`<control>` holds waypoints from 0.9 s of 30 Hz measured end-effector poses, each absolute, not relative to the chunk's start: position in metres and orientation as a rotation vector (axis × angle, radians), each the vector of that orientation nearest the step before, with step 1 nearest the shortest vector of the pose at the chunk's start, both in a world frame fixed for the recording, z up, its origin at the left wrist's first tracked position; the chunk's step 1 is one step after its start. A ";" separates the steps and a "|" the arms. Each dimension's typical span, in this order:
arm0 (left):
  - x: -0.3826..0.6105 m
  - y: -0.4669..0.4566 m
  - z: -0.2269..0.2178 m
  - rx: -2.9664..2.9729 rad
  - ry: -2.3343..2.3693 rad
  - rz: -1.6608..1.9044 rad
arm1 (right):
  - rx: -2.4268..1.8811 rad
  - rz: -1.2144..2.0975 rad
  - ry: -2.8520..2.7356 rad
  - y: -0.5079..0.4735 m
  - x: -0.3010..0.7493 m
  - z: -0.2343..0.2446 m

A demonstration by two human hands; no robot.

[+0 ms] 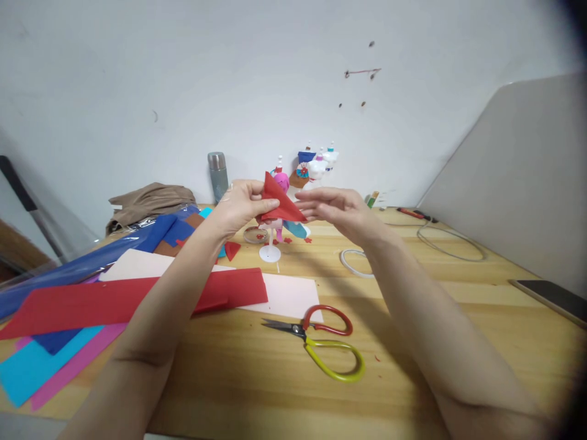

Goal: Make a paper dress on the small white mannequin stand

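Note:
A red triangular piece of felt-like sheet [279, 201] is pinched between the thumb and fingers of my left hand [247, 198]. My right hand [337, 206] has its fingers stretched out beside the piece's right corner; whether they touch it I cannot tell. Behind the piece, and partly hidden by it, a small figure-like form with pink parts stands on a white round base [269, 253]. Scissors [302, 330] with one red and one yellow handle lie on the table below my hands, blades apart and pointing left.
Red sheet strips [92, 302] and other coloured sheets lie on the left. Several small dressed forms [316, 165] stand by the wall, near a flask [218, 174]. A white ring [355, 263], a cable [452, 253] and a phone [553, 296] lie on the right.

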State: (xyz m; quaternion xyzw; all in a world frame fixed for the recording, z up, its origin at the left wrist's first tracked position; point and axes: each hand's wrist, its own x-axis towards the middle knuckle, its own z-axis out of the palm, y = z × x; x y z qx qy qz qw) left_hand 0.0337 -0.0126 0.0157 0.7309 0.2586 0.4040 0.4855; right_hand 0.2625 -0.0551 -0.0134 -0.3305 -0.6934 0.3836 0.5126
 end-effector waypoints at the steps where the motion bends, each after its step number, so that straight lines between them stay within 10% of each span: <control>1: 0.035 -0.016 0.016 1.819 0.639 0.951 | -0.816 0.867 -1.668 -0.059 0.259 -0.011; 27: 0.031 -0.021 0.020 2.042 0.687 0.647 | -0.976 0.758 -1.505 -0.073 0.233 -0.006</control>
